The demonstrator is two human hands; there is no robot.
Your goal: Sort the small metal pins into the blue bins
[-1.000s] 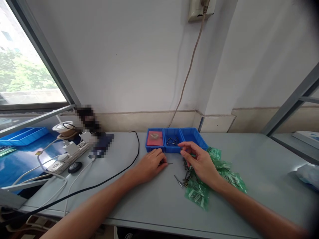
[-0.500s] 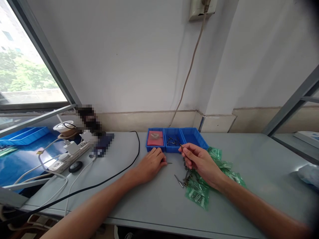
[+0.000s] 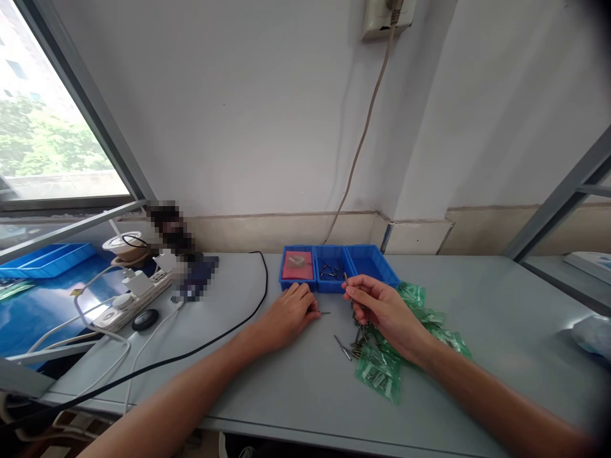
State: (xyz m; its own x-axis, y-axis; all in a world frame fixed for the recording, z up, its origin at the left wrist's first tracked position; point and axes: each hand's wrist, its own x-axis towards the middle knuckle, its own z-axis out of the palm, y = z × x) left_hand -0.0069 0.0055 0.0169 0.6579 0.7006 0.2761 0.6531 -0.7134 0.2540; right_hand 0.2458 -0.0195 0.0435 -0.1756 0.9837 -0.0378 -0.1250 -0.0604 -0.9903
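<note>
My right hand (image 3: 382,312) pinches a slim metal pin (image 3: 346,277) with a brass-coloured end, upright between thumb and fingertips, just in front of the blue tray's middle compartment. My left hand (image 3: 292,315) rests on the table before the left compartment, fingers curled; the tip of a thin metal pin (image 3: 325,313) sticks out by its thumb, the rest hidden. Several dark metal pins (image 3: 329,271) lie in the middle compartment of the blue tray (image 3: 328,286). Below my right hand is a loose pile of metal pins (image 3: 356,348), partly covered by it.
Green plastic bags (image 3: 379,375) with metal pieces lie under and right of my right forearm. A red packet (image 3: 296,266) fills the tray's left compartment. A black cable (image 3: 210,343) crosses the table on the left, near a power strip (image 3: 136,302) and a black oval object (image 3: 144,319).
The pin in my right hand has turned more upright, its brass-coloured end now showing. My left hand has stayed in place.
</note>
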